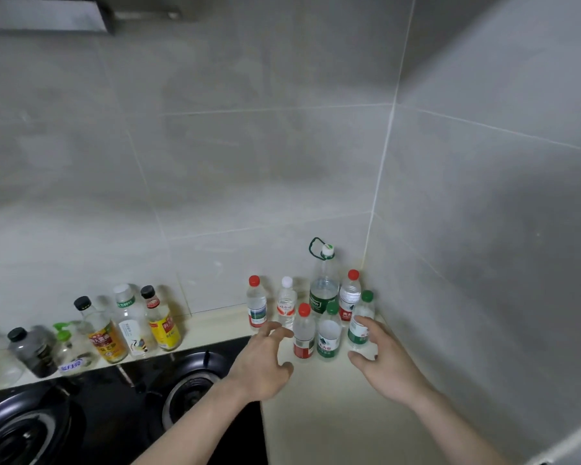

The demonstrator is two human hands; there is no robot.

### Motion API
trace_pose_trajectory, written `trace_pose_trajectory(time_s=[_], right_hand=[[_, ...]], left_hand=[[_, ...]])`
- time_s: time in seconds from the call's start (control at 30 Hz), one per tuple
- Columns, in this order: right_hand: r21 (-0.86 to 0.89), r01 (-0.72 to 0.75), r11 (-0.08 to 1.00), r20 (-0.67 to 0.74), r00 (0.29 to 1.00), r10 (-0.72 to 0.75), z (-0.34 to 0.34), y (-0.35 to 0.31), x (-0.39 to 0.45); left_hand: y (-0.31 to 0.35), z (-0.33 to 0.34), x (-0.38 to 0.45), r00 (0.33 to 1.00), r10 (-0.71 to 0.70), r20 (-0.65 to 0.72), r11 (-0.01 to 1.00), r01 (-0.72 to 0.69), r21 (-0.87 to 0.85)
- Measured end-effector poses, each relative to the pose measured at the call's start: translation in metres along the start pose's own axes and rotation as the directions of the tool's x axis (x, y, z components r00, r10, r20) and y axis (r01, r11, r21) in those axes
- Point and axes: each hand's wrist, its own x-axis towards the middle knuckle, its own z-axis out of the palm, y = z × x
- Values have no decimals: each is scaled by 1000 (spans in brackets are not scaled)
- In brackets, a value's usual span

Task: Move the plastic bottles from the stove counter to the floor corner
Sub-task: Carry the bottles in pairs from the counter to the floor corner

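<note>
My right hand (381,359) curls around the green-capped bottle (361,322): fingers on its label, thumb spread below. I cannot tell whether it is squeezing yet. My left hand (265,359) is spread wide and holds nothing, its fingertips just short of the red-capped bottle (304,332). Only the head view is available. Seven plastic bottles stand upright, long axes vertical, clustered on the cream counter (332,414) in the wall corner. The rest lie beyond and between my hands, the tall handled bottle (323,286) farthest back. I judge the right hand nearer to lifting. Left of my left hand: stove burners (190,389) and condiment bottles (131,327).
</note>
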Motion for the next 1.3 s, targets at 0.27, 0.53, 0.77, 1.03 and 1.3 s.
trace_pose_trajectory(time_s=[0.27,0.53,0.77,1.03,1.3], right_hand=[[-140,-14,990,178,983,39,-7,39,82],[-392,160,906,335,942,-22,29,36,147],[-454,162,876,329,944,-4,47,49,161],[-376,110,920,210,977,-30,39,74,145],[-400,97,911,254,967,9,15,82,134]], left_hand=[[32,31,78,989,-150,9,988,150,24],[43,53,115,968,-241,71,951,221,216],[30,62,126,976,-211,54,883,167,438],[26,85,122,962,-270,-42,928,272,256],[32,97,99,943,-315,-108,936,327,130]])
